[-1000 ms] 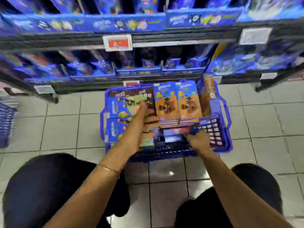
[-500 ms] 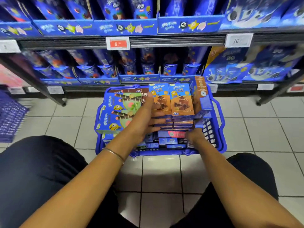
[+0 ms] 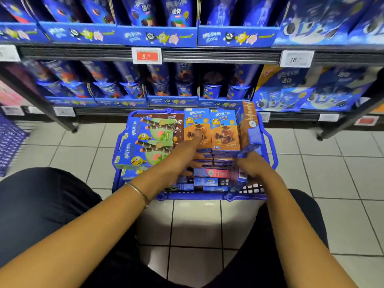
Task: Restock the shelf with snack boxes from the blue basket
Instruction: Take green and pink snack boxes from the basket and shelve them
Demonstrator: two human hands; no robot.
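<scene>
- The blue basket [image 3: 207,197] sits on the tiled floor [image 3: 332,173] at 12 o'clock, just before the shelf [image 3: 207,57]. It is heaped with snack boxes [image 3: 209,173]: green boxes [image 3: 149,146] at its 10 o'clock, orange boxes [image 3: 225,132] at 1 o'clock.
- An on-edge box [image 3: 250,125] leans at the orange stack's 3 o'clock side, just above the right hand [image 3: 252,165].
- Blue cups [image 3: 182,90] crowd the lower tier; a second basket [image 3: 10,146] lies at 9 o'clock.
- The left hand [image 3: 182,154] lies flat, fingers straight, on the orange boxes.
- The right hand's fingers curl at the stack's near right corner, too blurred to tell a grasp.
- Since half a second ago both hands have barely shifted; the right sits slightly higher.
</scene>
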